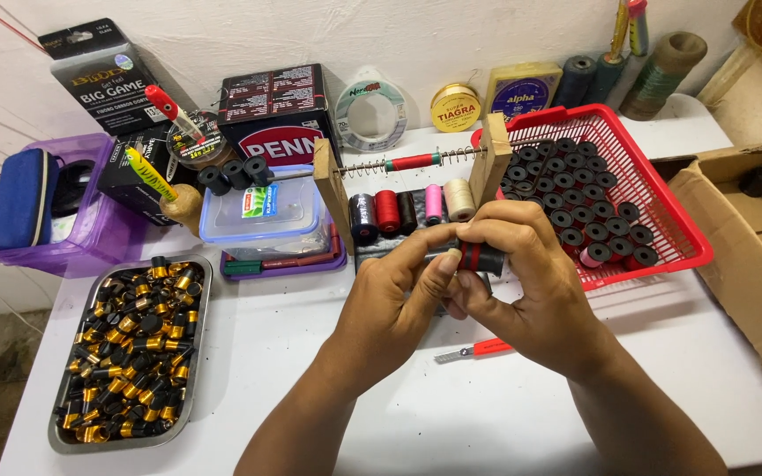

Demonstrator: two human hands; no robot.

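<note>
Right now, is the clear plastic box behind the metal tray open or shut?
Shut. The clear plastic box has its bluish lid lying flat on top, with a small label on it, and no gap shows along the rim.

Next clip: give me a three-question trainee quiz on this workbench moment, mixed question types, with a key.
1. True or false: both hands grip one small black cylinder with a red band.
2. What fills the red basket? A) black spools B) yellow lures C) coiled line
3. Fill in: the metal tray of black and gold pieces lies to the person's ____ side.

Key
1. True: the left hand and the right hand meet on it above the white table.
2. A, plus one or two pink ones near the front edge.
3. Left.
</note>
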